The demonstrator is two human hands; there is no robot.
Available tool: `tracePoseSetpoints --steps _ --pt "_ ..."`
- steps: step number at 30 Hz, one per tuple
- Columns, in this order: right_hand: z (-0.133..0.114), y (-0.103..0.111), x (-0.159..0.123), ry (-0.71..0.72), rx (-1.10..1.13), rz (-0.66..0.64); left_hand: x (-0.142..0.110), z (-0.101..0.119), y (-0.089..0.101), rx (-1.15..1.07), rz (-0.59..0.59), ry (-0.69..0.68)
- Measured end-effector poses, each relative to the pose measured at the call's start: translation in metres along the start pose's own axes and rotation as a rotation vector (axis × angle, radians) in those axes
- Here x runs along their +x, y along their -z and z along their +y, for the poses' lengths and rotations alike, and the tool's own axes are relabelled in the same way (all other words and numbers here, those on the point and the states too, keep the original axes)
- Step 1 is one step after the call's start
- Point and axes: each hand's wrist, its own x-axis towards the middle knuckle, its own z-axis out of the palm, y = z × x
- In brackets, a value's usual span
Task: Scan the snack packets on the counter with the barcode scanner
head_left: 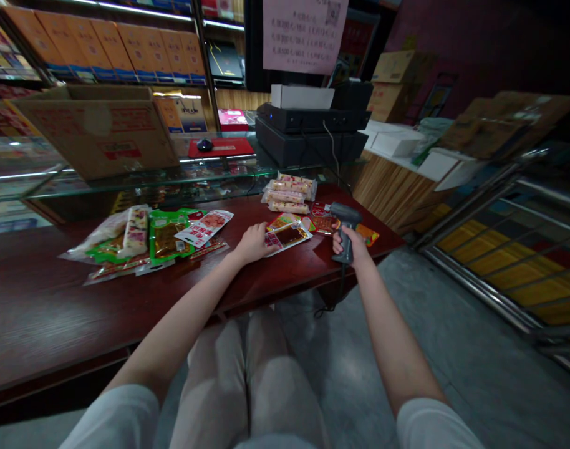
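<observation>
My right hand (pixel 353 246) is wrapped round the handle of a dark grey barcode scanner (pixel 345 215), its head tipped to the left over the table. Its cable hangs below the table edge. In my left hand (pixel 254 242) is the left end of a flat snack packet (pixel 289 236) with a dark brown window and silvery edges. The packet lies close to the tabletop, over a colourful packet (pixel 285 221). A red packet (pixel 324 219) lies between it and the scanner. Behind stands a pile of clear-wrapped, speckled pale bars (pixel 289 191).
On the left of the dark red table (pixel 37 312) lie several snack packs, among them a green bag (pixel 171 236) and a white-and-red packet (pixel 205 227). A cardboard box (pixel 102 137) and a cash drawer (pixel 308 143) sit on the glass counter behind. Metal railing (pixel 491 280) stands at right.
</observation>
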Motion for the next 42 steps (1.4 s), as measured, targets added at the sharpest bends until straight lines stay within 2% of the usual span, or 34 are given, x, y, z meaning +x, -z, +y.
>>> tracePoseSetpoints --steps 2,4,9,13,15,20,24,28,33,35,37,39,42 --pt "0.0 0.0 0.0 -0.001 -0.001 -0.01 0.009 0.004 0.004 0.095 -0.068 0.089" --pt "-0.001 0.001 -0.001 -0.006 -0.003 -0.017 0.018 0.006 0.01 0.091 -0.068 0.167" --pt "-0.004 -0.006 -0.001 -0.006 -0.037 -0.014 0.03 -0.009 0.008 -0.218 0.173 0.272" --pt "0.003 -0.03 0.006 0.014 -0.057 -0.046 0.032 -0.032 -0.007 -0.516 0.347 0.27" --pt "0.01 -0.045 0.01 0.003 -0.035 -0.084 0.034 -0.041 -0.012 -0.605 0.397 0.249" --pt "0.024 -0.07 0.015 -0.042 0.047 -0.128 0.036 -0.051 -0.017 -0.657 0.383 0.172" --pt "0.026 -0.071 0.016 -0.053 0.071 -0.128 0.036 -0.052 -0.021 -0.68 0.37 0.102" --pt "0.024 -0.07 0.016 -0.051 0.074 -0.135 0.036 -0.051 -0.022 -0.7 0.335 0.107" --pt "0.022 -0.07 0.011 -0.057 0.017 -0.135 0.03 -0.042 -0.013 -0.579 0.333 0.147" --pt "0.021 -0.066 0.007 -0.039 0.016 -0.116 0.024 -0.036 -0.002 -0.454 0.397 0.13" --pt "0.021 -0.059 0.004 -0.017 0.044 -0.092 0.015 -0.031 0.015 -0.284 0.492 0.169" --pt "0.021 -0.05 0.003 0.004 0.087 -0.077 0.004 -0.031 0.036 -0.092 0.56 0.313" --pt "0.022 -0.04 0.003 0.018 0.123 -0.074 -0.012 -0.038 0.064 0.152 0.586 0.556"
